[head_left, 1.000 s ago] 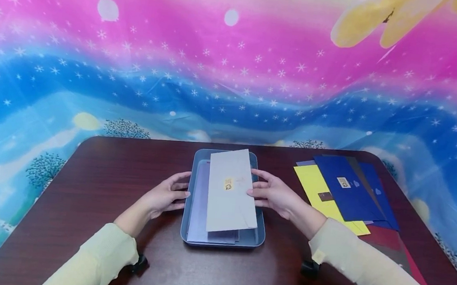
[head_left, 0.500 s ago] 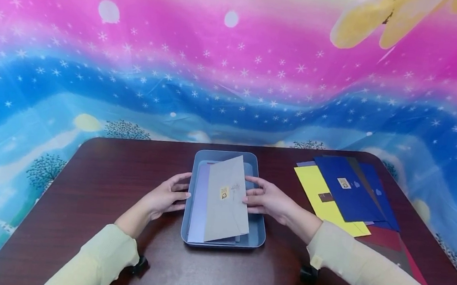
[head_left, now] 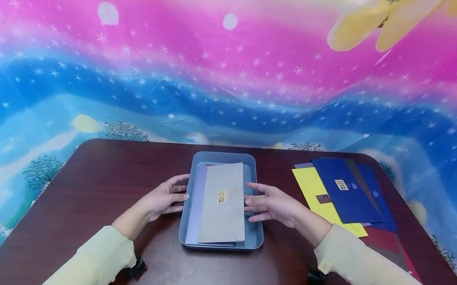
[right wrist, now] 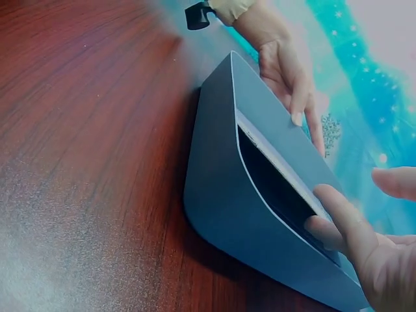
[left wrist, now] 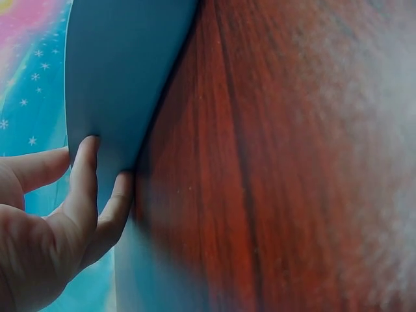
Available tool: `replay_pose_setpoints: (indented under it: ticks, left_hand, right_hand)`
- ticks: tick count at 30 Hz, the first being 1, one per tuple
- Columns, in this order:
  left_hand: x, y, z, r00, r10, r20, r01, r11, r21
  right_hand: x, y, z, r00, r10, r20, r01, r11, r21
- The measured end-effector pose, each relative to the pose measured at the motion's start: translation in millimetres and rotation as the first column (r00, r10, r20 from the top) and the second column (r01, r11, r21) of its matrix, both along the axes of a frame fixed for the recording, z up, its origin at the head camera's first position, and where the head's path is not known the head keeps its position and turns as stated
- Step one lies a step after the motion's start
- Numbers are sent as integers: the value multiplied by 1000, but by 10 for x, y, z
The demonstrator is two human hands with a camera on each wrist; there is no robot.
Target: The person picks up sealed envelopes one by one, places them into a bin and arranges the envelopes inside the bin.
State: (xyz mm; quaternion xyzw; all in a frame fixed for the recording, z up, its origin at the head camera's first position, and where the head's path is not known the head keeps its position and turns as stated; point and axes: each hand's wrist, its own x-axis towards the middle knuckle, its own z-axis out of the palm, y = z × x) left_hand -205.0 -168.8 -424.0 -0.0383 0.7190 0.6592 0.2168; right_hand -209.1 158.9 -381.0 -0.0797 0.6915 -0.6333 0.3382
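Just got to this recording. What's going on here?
A person's left hand touches the outer wall of a blue-grey rectangular tray on a reddish-brown wood-grain table. The right hand, fingers apart, is at the opposite rim and seems to hold nothing. In the tray, a flat grey paper envelope lies slightly askew, partly covering a lavender paper envelope. Off to the right, a dark blue paper envelope overlaps a yellow paper envelope among others.
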Motion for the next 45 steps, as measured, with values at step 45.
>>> replay_pose_setpoints:
  ticks: [45]
  left_hand:
    - [0, -4, -9, 1000, -3, -8, 3, 1000, 28]
  right_hand:
    - [-66, 529, 544, 925, 9, -379, 34, 994, 107]
